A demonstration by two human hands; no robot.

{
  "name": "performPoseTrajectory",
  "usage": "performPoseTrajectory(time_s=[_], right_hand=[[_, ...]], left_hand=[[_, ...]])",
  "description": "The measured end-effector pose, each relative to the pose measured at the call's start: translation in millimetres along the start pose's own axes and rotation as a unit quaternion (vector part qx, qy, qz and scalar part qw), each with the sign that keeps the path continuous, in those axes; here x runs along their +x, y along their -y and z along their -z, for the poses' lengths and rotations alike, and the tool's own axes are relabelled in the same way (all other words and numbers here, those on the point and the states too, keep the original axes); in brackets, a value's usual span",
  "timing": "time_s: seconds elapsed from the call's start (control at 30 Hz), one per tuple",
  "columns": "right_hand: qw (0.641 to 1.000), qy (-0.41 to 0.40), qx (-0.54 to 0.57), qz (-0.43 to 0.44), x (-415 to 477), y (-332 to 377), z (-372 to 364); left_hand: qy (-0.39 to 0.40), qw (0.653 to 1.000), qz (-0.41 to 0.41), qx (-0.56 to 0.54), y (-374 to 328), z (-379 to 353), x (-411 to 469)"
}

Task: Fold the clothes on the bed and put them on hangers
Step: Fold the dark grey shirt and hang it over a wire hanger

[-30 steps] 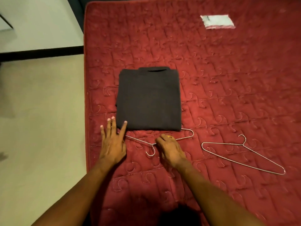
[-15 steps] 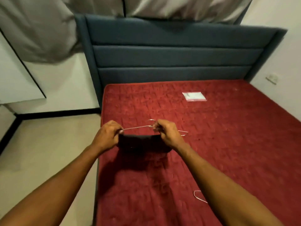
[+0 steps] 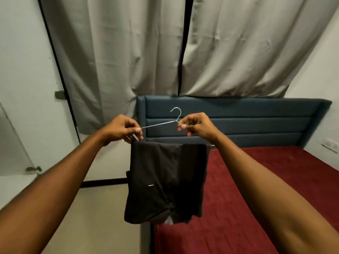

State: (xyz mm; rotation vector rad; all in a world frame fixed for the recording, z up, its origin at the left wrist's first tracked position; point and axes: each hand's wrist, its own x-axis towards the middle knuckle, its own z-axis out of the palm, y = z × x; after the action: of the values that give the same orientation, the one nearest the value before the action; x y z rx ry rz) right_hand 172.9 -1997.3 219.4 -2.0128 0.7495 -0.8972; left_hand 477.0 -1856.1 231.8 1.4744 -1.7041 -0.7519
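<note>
**Garment draped on hanger, raised off the bed**

My left hand (image 3: 122,130) pinches the wire hanger (image 3: 159,124) at its shoulder end. My right hand (image 3: 197,126) pinches it just beside the hook. The fingers of both hands are curled tight on the wire. The folded dark garment (image 3: 165,180) drapes over the bar below my grips and hangs between my forearms, above the edge of the bed (image 3: 225,226). Judged so, this piece is folded and hung. Whether other clothes remain, I cannot tell.
</note>
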Motion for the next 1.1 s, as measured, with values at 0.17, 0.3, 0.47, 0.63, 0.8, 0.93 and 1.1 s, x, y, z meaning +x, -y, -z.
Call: performPoseTrajectory(time_s=[0.17, 0.3, 0.47, 0.63, 0.8, 0.93, 1.1], right_hand=[[0.998, 0.057, 0.013, 0.023, 98.6, 66.6, -35.8], [0.995, 0.081, 0.011, 0.049, 159.7, 107.0, -66.5], [0.989, 0.096, 0.004, 0.114, 235.9, 165.5, -113.4], [0.978, 0.107, 0.02, 0.175, 316.7, 220.4, -177.9], [0.966, 0.125, 0.068, 0.214, 401.4, 262.6, -236.0], [0.942, 0.188, 0.12, 0.252, 476.3, 293.1, -278.2], [0.904, 0.273, 0.156, 0.29, 555.6, 333.4, -328.7]], left_hand=[[0.012, 1.0, 0.015, -0.015, -1.1, 116.8, 8.0], [-0.034, 0.999, 0.026, 0.031, 9.8, 174.8, 11.6], [-0.128, 0.978, 0.014, 0.162, -3.0, 246.5, 15.4], [-0.26, 0.92, -0.03, 0.293, -22.7, 309.9, 28.7], [-0.338, 0.899, 0.003, 0.278, -19.8, 394.5, 33.0], [-0.37, 0.886, 0.025, 0.278, -16.4, 481.3, 20.7], [-0.404, 0.873, 0.065, 0.264, -19.4, 578.4, -9.9]])
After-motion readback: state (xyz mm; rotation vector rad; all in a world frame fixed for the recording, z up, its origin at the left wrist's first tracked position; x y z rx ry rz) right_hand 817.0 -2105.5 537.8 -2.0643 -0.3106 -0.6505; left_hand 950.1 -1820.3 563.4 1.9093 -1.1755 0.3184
